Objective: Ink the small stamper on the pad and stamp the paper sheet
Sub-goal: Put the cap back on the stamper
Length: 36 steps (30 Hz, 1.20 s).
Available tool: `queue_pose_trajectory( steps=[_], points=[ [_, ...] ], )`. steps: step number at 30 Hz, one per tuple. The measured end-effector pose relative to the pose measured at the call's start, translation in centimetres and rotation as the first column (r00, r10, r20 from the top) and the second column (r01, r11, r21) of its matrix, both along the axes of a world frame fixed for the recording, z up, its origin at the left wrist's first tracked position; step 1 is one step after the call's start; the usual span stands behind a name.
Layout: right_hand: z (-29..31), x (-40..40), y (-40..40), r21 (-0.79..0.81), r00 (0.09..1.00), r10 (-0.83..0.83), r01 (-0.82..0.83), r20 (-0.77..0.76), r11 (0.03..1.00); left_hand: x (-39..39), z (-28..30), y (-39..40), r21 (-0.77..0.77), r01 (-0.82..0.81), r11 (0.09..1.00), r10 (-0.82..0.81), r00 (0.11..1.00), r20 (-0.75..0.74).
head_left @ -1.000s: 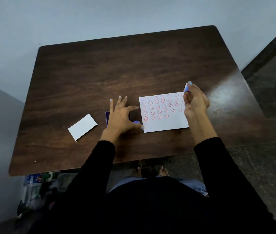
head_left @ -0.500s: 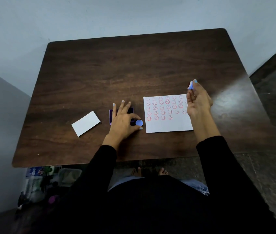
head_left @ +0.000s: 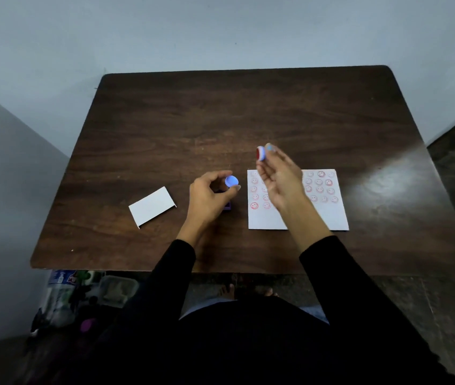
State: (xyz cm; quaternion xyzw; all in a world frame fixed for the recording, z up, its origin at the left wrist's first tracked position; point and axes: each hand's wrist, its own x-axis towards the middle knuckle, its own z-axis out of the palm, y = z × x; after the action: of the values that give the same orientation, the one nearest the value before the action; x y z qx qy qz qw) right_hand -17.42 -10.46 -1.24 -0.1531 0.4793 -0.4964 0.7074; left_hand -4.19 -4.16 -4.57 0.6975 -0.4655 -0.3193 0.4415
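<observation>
The white paper sheet lies on the dark wooden table, covered with several red smiley prints. My right hand hovers above the sheet's left part, its fingertips pinching the small stamper, whose red face is turned to the left. My left hand is raised just left of the sheet and holds a small round blue cap between thumb and fingers. The purple ink pad is mostly hidden under my left hand; only a corner shows.
A white folded card lies on the table to the left of my left hand. Under the table's front edge are my feet and, at the left, plastic bags and containers on the floor. Walls stand close behind and left.
My right hand has swung left from the sheet's far right corner, turning the stamper's red face into view. My left hand has lifted the blue cap off the table.
</observation>
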Motion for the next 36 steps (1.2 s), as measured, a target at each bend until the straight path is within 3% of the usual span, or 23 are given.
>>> queue_pose_trajectory(
  steps=[3,9,16,27,36],
  points=[
    [-1.1,2.2,1.3,-0.079,0.982,0.146,-0.156,-0.119,0.985,0.6,0.0,0.1,0.014,-0.037,0.999,0.037,0.999,0.026],
    [-3.1,4.6,3.1,-0.139,0.927,0.188,-0.243,-0.324,0.96,1.4,0.0,1.0,0.0,-0.06,0.998,0.06,0.995,0.078],
    [-4.1,4.9,3.4,-0.084,0.947,0.222,-0.247,-0.233,0.965,1.6,-0.4,1.6,0.018,-0.054,0.998,0.052,0.993,0.105],
    [-4.0,3.7,3.1,-0.046,0.951,0.24,-0.254,-0.196,0.966,0.8,-0.8,1.7,-0.029,-0.103,0.994,0.101,0.992,-0.08],
    [-3.9,2.8,2.9,-0.039,0.941,0.268,-0.282,-0.208,0.959,0.4,-0.4,1.6,-0.043,-0.092,0.995,0.092,0.996,-0.011]
  ],
)
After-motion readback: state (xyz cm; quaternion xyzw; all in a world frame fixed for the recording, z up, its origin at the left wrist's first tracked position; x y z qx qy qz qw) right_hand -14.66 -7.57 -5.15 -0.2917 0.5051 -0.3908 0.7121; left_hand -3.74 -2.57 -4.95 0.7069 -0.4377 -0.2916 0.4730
